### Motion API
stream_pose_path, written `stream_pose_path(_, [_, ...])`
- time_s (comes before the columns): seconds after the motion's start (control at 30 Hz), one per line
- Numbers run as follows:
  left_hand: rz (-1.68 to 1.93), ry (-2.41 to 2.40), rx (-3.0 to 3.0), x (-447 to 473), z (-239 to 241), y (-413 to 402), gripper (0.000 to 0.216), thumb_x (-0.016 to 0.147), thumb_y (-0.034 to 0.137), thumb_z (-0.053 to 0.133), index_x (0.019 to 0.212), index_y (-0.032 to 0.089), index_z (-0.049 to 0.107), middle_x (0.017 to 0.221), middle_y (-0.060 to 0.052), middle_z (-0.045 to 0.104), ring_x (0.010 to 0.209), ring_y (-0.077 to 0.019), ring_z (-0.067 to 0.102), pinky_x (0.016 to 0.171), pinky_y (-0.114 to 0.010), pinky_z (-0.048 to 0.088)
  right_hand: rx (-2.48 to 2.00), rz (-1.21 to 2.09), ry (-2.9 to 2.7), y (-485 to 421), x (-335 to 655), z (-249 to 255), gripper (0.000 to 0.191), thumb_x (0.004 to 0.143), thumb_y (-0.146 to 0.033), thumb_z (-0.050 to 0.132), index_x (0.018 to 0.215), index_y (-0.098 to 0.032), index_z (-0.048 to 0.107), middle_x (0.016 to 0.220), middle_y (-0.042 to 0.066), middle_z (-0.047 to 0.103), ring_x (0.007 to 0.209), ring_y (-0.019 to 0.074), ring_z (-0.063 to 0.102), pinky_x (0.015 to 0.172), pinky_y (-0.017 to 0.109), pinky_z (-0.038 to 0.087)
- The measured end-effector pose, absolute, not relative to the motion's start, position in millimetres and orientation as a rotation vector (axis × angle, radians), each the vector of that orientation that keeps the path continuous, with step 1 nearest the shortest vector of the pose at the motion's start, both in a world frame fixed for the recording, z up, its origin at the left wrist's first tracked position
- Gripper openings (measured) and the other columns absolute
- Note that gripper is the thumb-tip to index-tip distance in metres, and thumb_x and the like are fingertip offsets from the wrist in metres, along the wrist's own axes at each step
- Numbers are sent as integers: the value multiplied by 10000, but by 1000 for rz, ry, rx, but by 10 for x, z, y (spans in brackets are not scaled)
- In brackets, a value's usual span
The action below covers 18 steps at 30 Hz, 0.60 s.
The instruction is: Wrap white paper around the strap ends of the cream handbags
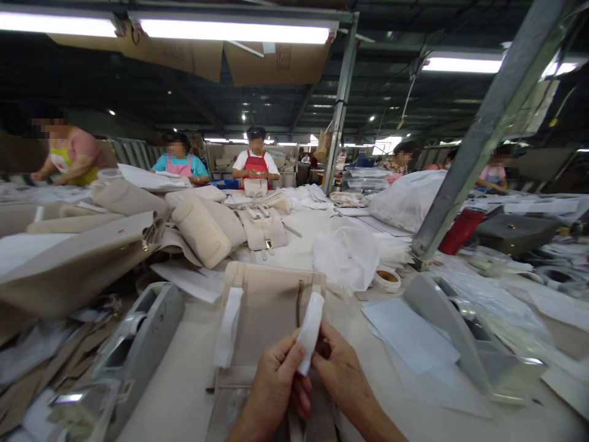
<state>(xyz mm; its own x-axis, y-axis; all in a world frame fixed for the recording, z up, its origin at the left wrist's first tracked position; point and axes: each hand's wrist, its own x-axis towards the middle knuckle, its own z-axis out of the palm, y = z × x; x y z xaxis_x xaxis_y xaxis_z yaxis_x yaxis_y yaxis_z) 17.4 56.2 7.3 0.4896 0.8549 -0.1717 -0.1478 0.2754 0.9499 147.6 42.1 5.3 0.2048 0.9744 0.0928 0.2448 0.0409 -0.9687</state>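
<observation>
A beige bag point(267, 307) lies flat on the table in front of me, one strap wrapped in white foam point(229, 328). My left hand point(273, 387) and my right hand point(340, 368) are both closed on a second white foam wrap point(310, 331) around the bag's other strap, pinching it from either side. A brass-coloured metal piece point(299, 301) shows just left of that wrap.
Grey tape dispensers stand at the left point(133, 350) and right point(460, 325). White paper sheets point(409, 334), a tape roll point(387, 279), plastic bags point(345, 255) and piled beige bags point(207, 227) surround me. A slanted metal post point(488, 129) rises right. Several people work behind.
</observation>
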Motion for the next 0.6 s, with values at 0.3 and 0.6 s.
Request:
stream_pose_path(0.3, [845, 828, 1102, 154, 49, 551, 734, 783, 577, 592, 1351, 118, 510, 509, 48, 575, 339, -100, 536, 308, -163, 405, -1585, 719, -1321, 300, 1512, 75, 317, 789, -333, 527, 1062, -205, 625, 716, 11, 674, 688, 205, 621, 659, 312, 449])
stream_pose_path(0.6, [842, 792, 1131, 172, 29, 571, 813, 801, 560, 589, 1457, 134, 367, 502, 34, 601, 335, -99, 510, 313, -164, 400, -1081, 1524, -743, 265, 1409, 109, 581, 658, -462, 753, 1112, -143, 578, 444, -110, 449, 357, 17, 187, 352, 165, 100])
